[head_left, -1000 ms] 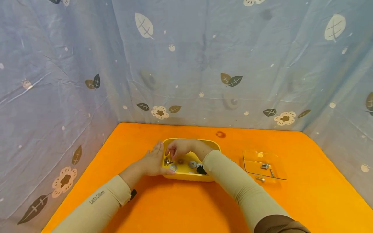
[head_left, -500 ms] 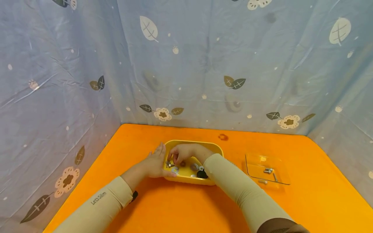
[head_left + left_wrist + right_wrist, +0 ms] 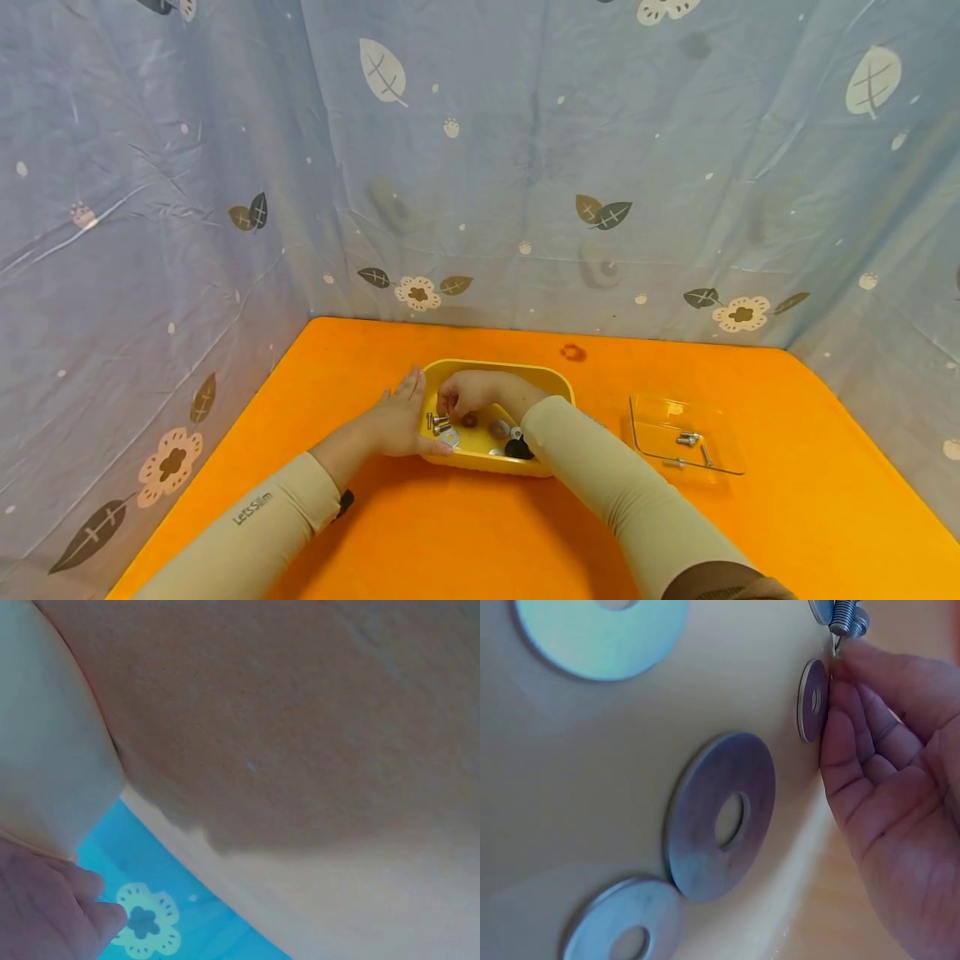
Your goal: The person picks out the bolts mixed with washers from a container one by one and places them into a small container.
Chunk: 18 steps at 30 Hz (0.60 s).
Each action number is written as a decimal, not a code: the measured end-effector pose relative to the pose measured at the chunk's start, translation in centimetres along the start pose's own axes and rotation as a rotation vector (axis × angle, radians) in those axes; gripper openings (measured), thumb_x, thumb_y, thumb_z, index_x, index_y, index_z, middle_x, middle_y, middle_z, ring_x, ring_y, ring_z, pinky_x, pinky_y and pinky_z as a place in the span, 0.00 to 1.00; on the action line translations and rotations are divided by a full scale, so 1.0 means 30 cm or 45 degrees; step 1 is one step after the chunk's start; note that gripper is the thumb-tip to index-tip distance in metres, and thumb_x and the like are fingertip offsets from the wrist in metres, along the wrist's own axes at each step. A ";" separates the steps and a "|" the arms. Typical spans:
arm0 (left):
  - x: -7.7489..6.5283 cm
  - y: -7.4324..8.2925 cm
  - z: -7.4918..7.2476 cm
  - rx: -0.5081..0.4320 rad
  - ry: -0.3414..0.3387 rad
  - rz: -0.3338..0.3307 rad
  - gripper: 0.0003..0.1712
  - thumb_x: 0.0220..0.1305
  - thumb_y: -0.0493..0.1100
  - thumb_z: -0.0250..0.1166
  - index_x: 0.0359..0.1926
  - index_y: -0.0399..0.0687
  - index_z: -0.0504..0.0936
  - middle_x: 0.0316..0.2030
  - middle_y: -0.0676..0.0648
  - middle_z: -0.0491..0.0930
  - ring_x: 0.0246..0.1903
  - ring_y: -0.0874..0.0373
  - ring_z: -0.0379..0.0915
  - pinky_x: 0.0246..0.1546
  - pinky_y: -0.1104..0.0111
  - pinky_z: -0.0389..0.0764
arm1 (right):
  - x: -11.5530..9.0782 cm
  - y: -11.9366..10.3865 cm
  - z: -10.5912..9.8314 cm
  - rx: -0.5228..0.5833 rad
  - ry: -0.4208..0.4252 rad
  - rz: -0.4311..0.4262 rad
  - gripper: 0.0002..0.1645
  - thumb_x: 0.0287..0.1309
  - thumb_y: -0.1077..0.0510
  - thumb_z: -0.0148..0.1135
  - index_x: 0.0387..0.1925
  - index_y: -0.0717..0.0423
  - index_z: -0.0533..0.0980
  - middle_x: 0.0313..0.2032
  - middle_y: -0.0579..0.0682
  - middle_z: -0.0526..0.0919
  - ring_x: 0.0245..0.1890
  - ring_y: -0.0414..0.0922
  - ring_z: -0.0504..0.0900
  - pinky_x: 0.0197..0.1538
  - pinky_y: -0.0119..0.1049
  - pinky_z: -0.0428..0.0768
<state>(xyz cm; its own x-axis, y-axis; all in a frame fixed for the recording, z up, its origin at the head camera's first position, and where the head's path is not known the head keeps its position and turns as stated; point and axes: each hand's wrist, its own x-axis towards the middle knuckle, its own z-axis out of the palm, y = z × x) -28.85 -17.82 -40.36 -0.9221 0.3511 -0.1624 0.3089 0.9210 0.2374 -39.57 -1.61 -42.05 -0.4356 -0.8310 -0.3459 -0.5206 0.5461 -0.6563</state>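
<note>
My left hand (image 3: 397,419) rests with spread, straight fingers against the left end of a yellow plastic bin (image 3: 502,468), its thumb over the front rim. Inside the bin my right hand (image 3: 468,396) reaches down to a small cluster of metal screws (image 3: 438,424) at the left end. In the right wrist view its thumb and index finger come together at a threaded screw (image 3: 844,616), pinching at its end; the tips partly hide the contact. Flat washers (image 3: 721,817) lie on the bin floor, one small washer (image 3: 814,701) right beside the curled fingers.
A clear tray (image 3: 723,468) stands to the right on the orange table (image 3: 450,533), with several screws (image 3: 687,438) in or seen through it. A dark round piece (image 3: 518,448) shows in the bin near the right wrist. A patterned curtain (image 3: 487,167) encloses the table.
My right hand has come down onto the screws at the bin's left end, and its fingers have drawn together. Some screws there have shifted. The left hand has stayed against the bin.
</note>
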 end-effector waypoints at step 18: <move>-0.002 -0.002 -0.006 0.000 -0.003 0.021 0.76 0.37 0.82 0.54 0.68 0.30 0.34 0.68 0.34 0.27 0.69 0.43 0.28 0.63 0.44 0.45 | 0.005 -0.019 0.003 -0.139 0.013 -0.046 0.12 0.51 0.67 0.64 0.39 0.59 0.76 0.21 0.45 0.76 0.19 0.40 0.75 0.26 0.26 0.75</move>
<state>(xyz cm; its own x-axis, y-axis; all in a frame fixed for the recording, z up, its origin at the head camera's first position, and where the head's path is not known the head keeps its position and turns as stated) -28.85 -17.94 -40.19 -0.9163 0.3669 -0.1607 0.3242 0.9149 0.2404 -39.26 -2.05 -41.79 -0.4224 -0.8494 -0.3164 -0.6124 0.5247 -0.5913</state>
